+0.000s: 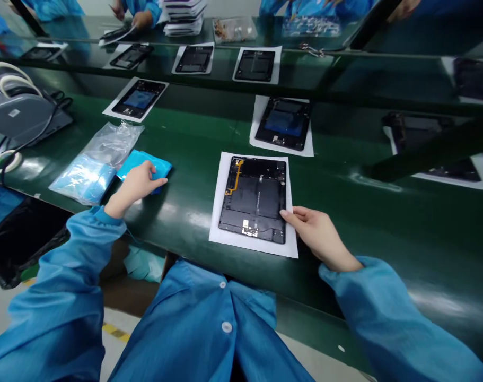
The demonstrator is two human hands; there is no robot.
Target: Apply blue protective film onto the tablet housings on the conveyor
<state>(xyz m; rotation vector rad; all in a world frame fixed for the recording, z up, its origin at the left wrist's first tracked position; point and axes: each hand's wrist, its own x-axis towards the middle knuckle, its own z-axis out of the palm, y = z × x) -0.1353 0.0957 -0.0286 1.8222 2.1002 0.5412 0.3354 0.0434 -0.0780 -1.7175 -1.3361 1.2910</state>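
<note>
In front of me lies an opened tablet [253,196] on a sheet of white paper [249,247], its dark inside and an orange flex cable [236,178] facing up. My right hand [315,231] grips its right edge, the thumb on the tablet's rim and the other fingers beside and partly beneath the paper. At the left, my left hand [135,183] rests over a small stack of blue film sheets [161,165]. Its thumb is stretched out, apart from the bent index finger, and I see nothing between them.
Left of the stack lies a clear plastic bag [92,170] with blue sheets inside. Further left stands a grey machine [20,109] with cables. More opened tablets [284,124] on paper line the green bench [193,122] and the raised shelf. A dark slanted post [428,146] crosses the right side.
</note>
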